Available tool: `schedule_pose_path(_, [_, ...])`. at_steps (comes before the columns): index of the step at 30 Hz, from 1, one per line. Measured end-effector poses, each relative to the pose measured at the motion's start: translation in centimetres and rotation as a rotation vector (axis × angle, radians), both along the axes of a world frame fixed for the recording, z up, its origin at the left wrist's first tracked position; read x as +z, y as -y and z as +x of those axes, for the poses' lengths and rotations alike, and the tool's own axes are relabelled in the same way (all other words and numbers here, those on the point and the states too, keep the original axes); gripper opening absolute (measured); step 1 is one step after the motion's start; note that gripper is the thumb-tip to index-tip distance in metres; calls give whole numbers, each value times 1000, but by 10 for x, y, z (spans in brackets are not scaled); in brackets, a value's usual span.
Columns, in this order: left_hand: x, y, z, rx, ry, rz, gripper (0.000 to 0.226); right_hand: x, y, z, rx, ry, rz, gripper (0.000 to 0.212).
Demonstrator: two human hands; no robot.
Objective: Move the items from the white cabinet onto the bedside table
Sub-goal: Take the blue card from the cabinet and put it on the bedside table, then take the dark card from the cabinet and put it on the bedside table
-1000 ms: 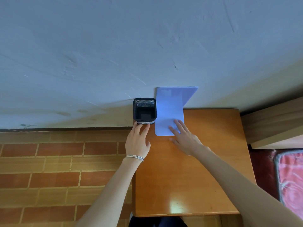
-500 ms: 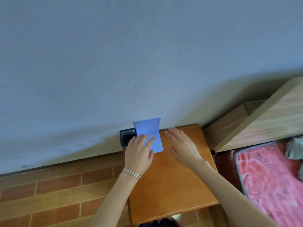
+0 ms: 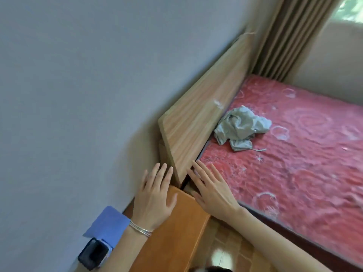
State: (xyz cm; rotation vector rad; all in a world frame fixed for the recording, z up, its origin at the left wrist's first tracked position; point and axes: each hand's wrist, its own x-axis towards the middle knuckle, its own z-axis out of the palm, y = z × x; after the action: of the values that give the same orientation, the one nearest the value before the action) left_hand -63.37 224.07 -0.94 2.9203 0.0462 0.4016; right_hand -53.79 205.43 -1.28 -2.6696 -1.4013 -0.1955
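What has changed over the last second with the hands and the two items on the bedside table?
Both hands came off the items: the left hand let go of the black mesh holder, the right hand lifted off the blue bookend. Both now hover open, swinging right toward the bed as the view turns. Holder and bookend stay together on the bedside table by the wall.

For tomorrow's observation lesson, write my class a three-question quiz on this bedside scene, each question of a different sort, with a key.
1. True or false: the left hand grips the black mesh holder.
2. What lies crumpled on the red mattress?
A. grey cloth
B. a book
C. a shoe
3. Fill in: the blue bookend stands on the orange bedside table, against the ____.

Key:
1. False; both it and the right hand are open and empty.
2. A, the grey cloth.
3. Wall.
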Motion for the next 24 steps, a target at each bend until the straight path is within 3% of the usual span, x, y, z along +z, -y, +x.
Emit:
schedule_pose_path(6, [20,91,44,-514,-54,84,68,12,121,-61,-505,8,-9,73])
schedule_pose_path(12, [32,232,34,-993,-32,62,66,27,240,-171,-963,16,-58,71])
schedule_pose_path(19, [56,416,-60,-1542,51,23,66,62,345,-345,-1506,37,-126,73])
schedule_pose_path(24, [72,509,-169,-1814,36,7,66,71,382,-476,-1785,20,-128,72])
